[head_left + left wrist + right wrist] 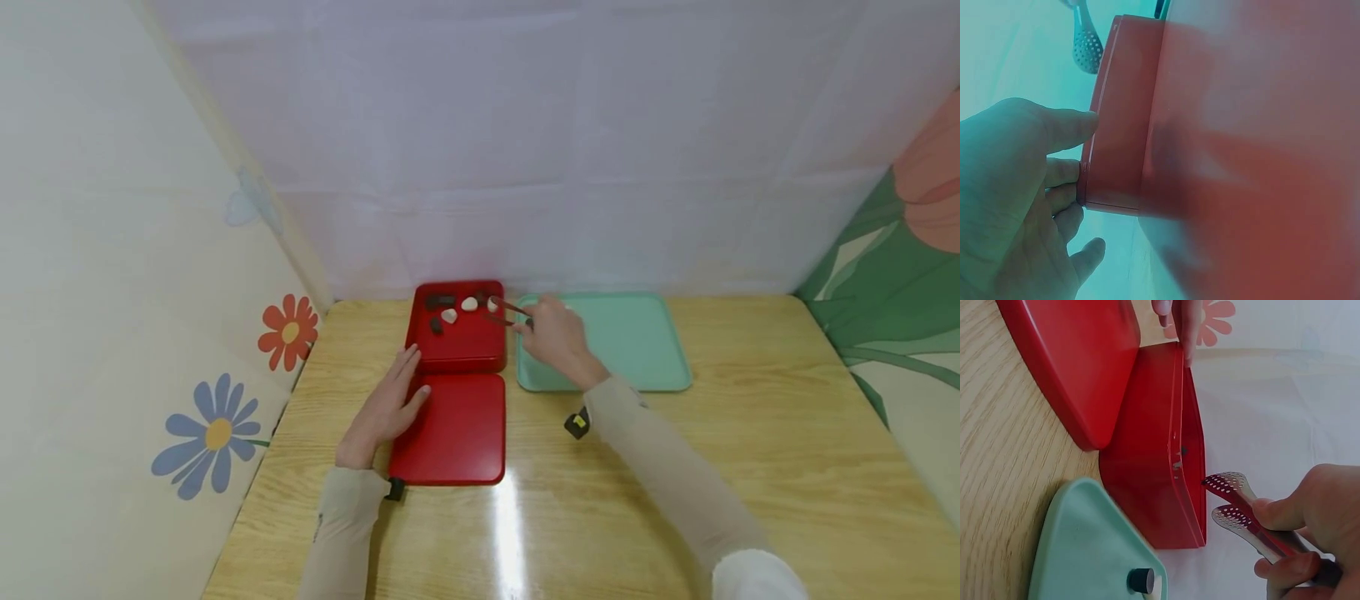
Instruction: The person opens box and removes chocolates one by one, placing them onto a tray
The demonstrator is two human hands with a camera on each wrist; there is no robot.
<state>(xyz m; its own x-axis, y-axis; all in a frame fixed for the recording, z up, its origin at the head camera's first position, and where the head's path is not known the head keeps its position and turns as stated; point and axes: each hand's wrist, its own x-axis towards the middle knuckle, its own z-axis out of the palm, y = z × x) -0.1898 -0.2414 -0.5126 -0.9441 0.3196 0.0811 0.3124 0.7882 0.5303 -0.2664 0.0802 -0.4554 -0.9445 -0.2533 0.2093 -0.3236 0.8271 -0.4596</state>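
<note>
In the head view my right hand [558,335] holds a pair of metal tongs [513,307] over the right side of an open red tin [461,350]. Their perforated ends [1227,481] are spread apart, with nothing between them in the right wrist view. Inside the tin lie several white pieces [469,304] and dark pieces [440,301], one white piece close by the tong tips. My left hand [382,410] touches the tin's front left corner, fingers extended along its rim. The tin's red lid [450,433] lies just in front, under the left thumb in the head view.
A mint green tray [630,346] sits right of the tin, partly covered by my right hand. A dark cylinder [1141,580] and part of a white piece [1156,589] are on it. A white cloth [480,150] hangs behind the wooden table [750,400].
</note>
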